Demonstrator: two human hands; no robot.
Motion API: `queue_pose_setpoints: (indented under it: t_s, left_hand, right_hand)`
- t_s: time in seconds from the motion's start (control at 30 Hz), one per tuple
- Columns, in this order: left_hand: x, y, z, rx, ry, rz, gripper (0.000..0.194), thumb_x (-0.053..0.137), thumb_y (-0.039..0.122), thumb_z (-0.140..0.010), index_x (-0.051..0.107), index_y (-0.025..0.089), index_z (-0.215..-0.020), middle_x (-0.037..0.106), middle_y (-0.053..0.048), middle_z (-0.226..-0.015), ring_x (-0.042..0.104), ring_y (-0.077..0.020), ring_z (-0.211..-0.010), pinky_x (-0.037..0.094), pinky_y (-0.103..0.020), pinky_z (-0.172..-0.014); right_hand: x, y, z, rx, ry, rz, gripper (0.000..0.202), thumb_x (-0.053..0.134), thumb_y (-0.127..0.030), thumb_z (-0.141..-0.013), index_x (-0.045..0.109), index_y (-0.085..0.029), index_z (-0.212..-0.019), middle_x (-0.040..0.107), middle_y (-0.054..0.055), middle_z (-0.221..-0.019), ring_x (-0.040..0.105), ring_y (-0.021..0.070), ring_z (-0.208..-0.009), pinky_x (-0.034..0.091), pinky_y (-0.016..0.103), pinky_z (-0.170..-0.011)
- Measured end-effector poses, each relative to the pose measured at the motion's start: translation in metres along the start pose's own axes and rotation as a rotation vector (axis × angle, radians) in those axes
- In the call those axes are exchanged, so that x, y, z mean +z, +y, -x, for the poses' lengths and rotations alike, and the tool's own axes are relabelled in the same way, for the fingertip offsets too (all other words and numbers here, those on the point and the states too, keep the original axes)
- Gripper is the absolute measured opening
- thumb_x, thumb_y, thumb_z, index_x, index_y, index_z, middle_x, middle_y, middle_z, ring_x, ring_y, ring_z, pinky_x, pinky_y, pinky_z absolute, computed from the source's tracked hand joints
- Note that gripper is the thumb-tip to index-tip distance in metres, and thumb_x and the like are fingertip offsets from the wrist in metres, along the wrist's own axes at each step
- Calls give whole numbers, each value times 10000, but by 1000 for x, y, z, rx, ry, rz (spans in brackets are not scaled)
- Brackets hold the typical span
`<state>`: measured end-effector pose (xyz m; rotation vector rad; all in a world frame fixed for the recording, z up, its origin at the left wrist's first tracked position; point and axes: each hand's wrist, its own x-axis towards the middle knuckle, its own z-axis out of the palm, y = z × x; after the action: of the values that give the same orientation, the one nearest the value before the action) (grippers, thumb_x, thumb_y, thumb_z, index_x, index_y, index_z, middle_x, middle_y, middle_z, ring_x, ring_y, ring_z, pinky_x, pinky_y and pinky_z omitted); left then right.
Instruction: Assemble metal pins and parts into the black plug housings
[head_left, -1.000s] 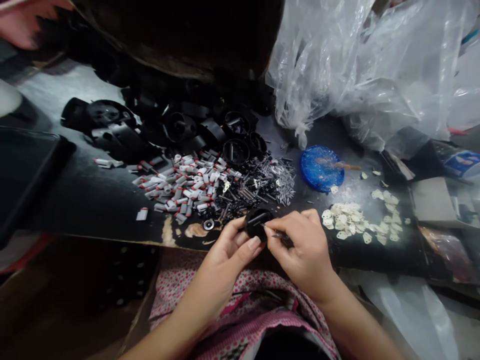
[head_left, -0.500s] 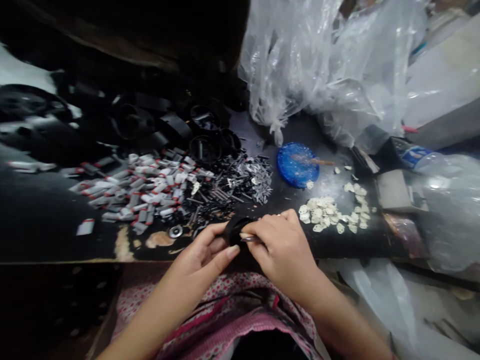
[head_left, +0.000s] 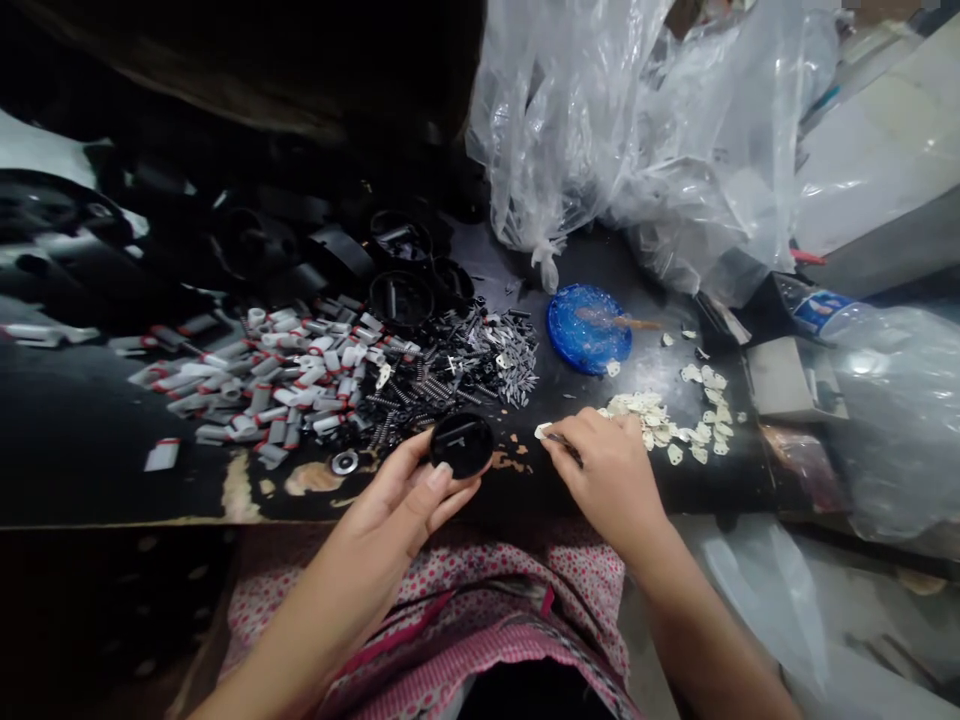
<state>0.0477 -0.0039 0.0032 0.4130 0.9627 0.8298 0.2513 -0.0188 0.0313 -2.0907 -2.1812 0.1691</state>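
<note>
My left hand point(head_left: 401, 505) is wrapped round a round black plastic cup point(head_left: 469, 455), tilted so that its hollow inside faces me. A small dark part shows inside it. To the right, above the table's front area, my right hand point(head_left: 611, 475) pinches a small cream-coloured flat plate point(head_left: 542, 431) at its fingertips. A thin dark tool, its kind unclear, also shows between those fingers. Just beyond this hand lies a pile of similar cream plates point(head_left: 645, 415). Past the cup spread small springs point(head_left: 431, 388) and small grey pins point(head_left: 517, 350).
Grey-white cylinders with red bands point(head_left: 292, 370) are heaped at the left. A blue lid point(head_left: 589, 330) smeared with grease carries a wooden stick point(head_left: 637, 323). Clear plastic bags point(head_left: 570, 120) hang at the back. A small box point(head_left: 791, 380) and a large bottle point(head_left: 900, 400) stand at the right.
My right hand has moved away from the cup to the right and now has a cream plate at its fingertips. The cup is now tilted with its inside showing.
</note>
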Motion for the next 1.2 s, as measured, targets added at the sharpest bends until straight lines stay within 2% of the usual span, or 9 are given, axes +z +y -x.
queue_pose_setpoints:
  t_s: [0.1, 0.27, 0.43, 0.57, 0.73, 0.97, 1.07, 1.2]
  left_hand:
    - [4, 3, 2, -7, 43, 67, 385, 701, 341, -857, 616, 200, -1205, 736, -102, -1198, 679, -268, -1129, 507, -408, -1032]
    - [7, 8, 3, -88, -7, 191, 222, 704, 315, -844, 703, 234, -1050, 747, -78, -1181, 705, -248, -1072, 565, -371, -948]
    - [1, 12, 3, -102, -19, 224, 199, 732, 309, -824, 721, 205, -994, 766, -91, -1115, 734, -249, -982, 594, -361, -885]
    - [0, 9, 6, -69, 18, 189, 227, 746, 292, -827, 702, 239, -1044, 778, -32, -1025, 743, -211, -925, 577, -363, -922]
    - [1, 4, 9, -47, -33, 128, 209, 734, 299, -844, 694, 272, -1047, 772, 9, -1012, 723, -159, -949, 559, -293, -924]
    - [-1, 5, 10, -30, -110, 41, 222, 715, 310, -859, 669, 282, -1074, 757, 3, -1061, 692, -165, -1019, 540, -282, -932]
    - [-2, 1, 9, 6, -92, 41, 177, 726, 282, -849, 651, 269, -1009, 755, 15, -1008, 700, -150, -962, 553, -252, -868]
    - [2, -6, 4, 42, -51, 34, 119, 692, 263, -867, 606, 237, -945, 745, 3, -973, 702, -176, -954, 565, -290, -846]
  right_hand:
    - [-4, -10, -3, -80, 12, -75, 180, 527, -192, -965, 674, -202, -861, 671, 14, -803, 569, 170, -738, 279, 349, -769]
    - [-9, -31, -3, -227, 31, -389, 122, 546, -174, -956, 654, -203, -906, 716, 1, -865, 616, 140, -783, 324, 327, -766]
    - [-5, -39, -3, -302, 159, -375, 103, 563, -180, -952, 662, -205, -940, 743, 10, -899, 660, 141, -817, 334, 343, -769]
    - [-6, -42, -3, -377, 220, -348, 99, 577, -146, -935, 660, -200, -935, 750, 6, -864, 678, 133, -781, 337, 342, -757]
    - [-9, -46, -5, -375, 231, -315, 112, 562, -166, -948, 664, -196, -913, 751, 15, -863, 669, 136, -757, 326, 344, -745]
    - [-8, -45, -6, -385, 223, -318, 139, 554, -132, -931, 679, -193, -918, 743, 14, -823, 649, 132, -719, 308, 344, -723]
    - [-6, -47, -2, -361, 209, -336, 133, 569, -138, -927, 684, -201, -907, 732, 0, -779, 623, 124, -677, 295, 346, -720]
    - [0, -53, 9, -268, 213, -372, 111, 595, -161, -929, 691, -213, -907, 721, -2, -765, 585, 126, -657, 287, 349, -734]
